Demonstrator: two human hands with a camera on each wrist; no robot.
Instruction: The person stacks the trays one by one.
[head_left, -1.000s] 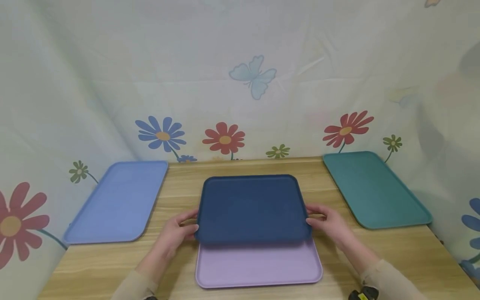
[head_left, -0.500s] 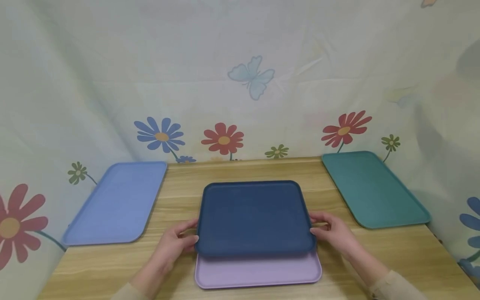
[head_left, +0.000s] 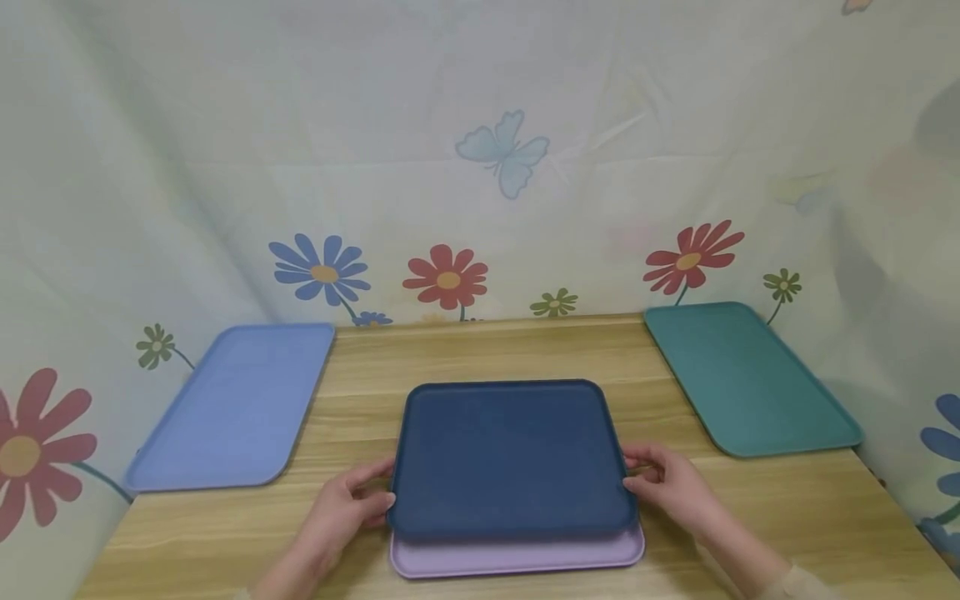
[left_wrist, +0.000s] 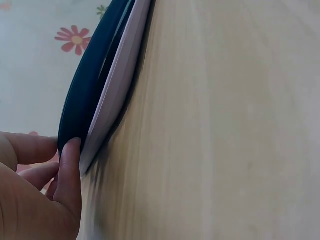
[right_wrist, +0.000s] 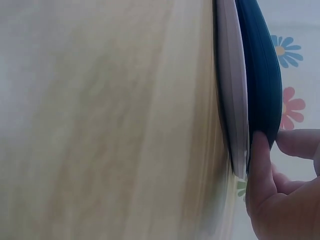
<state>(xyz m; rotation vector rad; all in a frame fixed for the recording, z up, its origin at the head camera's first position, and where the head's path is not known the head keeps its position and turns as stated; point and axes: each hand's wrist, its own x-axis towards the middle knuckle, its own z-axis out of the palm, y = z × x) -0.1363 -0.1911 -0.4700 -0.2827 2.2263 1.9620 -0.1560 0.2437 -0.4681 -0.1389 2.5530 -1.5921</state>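
A dark navy tray is held by its two short sides, my left hand pinching the left rim and my right hand the right rim. Beneath it a lilac tray lies on the table, mostly covered; only its front strip shows in the head view. In the left wrist view, thumb and fingers pinch the navy tray's edge just above the lilac one. The right wrist view has the same pinch on the navy edge, with a narrow gap over the lilac edge at the far part.
A light blue tray lies at the left of the wooden table, a green tray at the right. Behind the table hangs a flowered cloth.
Both hands have brought the navy tray toward the table's front, lower over the lilac tray, so less of the lilac shows. The other trays have stayed put.
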